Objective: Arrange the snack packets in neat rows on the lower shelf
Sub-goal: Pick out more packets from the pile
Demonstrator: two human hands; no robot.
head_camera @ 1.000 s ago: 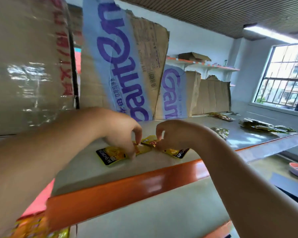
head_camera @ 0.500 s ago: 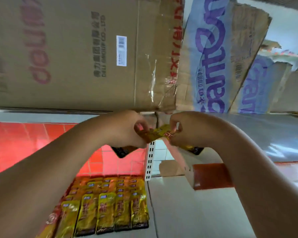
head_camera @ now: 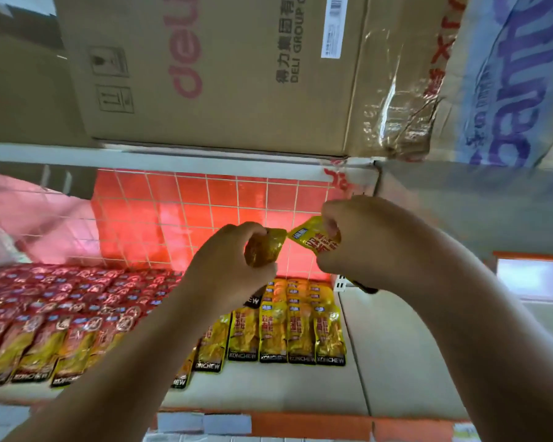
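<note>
My left hand grips a yellow snack packet seen from its plain back. My right hand pinches a second yellow packet with red lettering facing me; a dark packet end pokes out below that hand. Both hands hover side by side above the lower shelf. On that shelf, yellow packets lie in neat rows at the right. Red-topped packets fill rows at the left. My left forearm hides part of the yellow rows.
A large cardboard box sits on the upper shelf right above the hands. A blue-printed carton leans at top right. Red wall tiles back the lower shelf. An orange shelf edge runs along the bottom.
My hands lifted the yellow packets off the upper shelf and carried them left and down over the lower shelf. The view swung down, showing the packet rows.
</note>
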